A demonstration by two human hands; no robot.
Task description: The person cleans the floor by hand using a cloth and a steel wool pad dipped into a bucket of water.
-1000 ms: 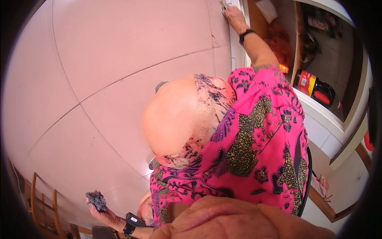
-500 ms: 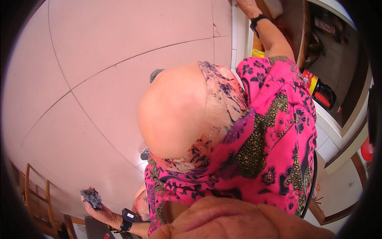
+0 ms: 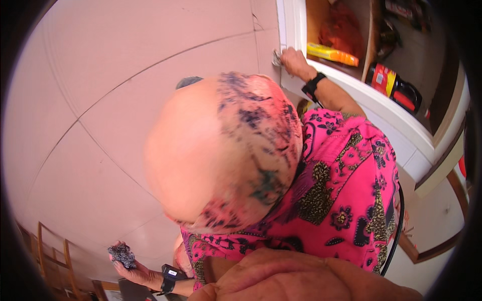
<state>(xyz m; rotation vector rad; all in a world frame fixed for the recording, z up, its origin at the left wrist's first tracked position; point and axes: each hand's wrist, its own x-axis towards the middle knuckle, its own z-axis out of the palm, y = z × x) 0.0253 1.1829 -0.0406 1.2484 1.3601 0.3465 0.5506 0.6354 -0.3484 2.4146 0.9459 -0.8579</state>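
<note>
My left hand is out to the side at the lower left, its fingers closed around a dark grey steel wool scrubber. A black band with a small box is on that wrist. At the upper right my right hand reaches down by the white tiled ledge of the cabinet. A small whitish-grey thing shows at its fingertips, too little of it visible to name. The hand is closed on it, low against the ledge near the floor.
An open cabinet holds a red bag, a yellow-orange packet and a dark bottle with a red-yellow label. My bent knee fills the middle. Wooden chair legs stand at the lower left on the tiled floor.
My right hand has come back nearer along the cabinet ledge, and the thing at its fingertips now shows. The left hand still holds the scrubber. The view has shifted a little.
</note>
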